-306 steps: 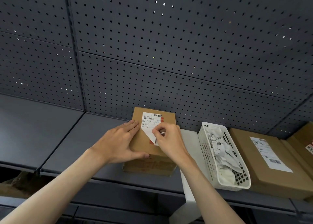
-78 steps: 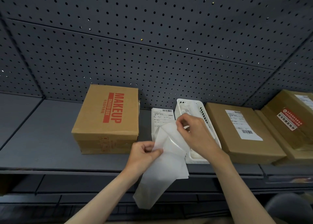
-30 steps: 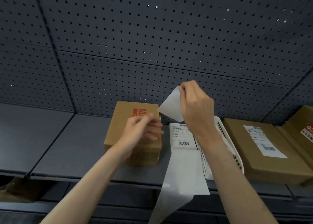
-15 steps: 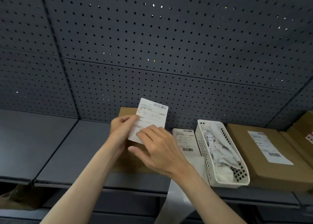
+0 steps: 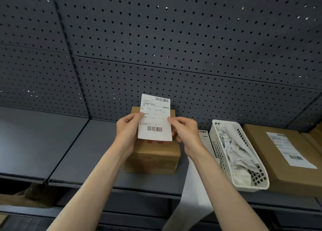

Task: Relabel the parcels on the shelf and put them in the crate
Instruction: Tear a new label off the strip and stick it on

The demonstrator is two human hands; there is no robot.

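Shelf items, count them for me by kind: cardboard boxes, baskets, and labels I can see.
Cardboard boxes: 3, one under the hands, one right of the basket, one at the far right edge.
White baskets: 1, holding crumpled paper.
Loose labels: 2, one held by the left hand and right hand, one on the strip beside the basket.
Total: 6.
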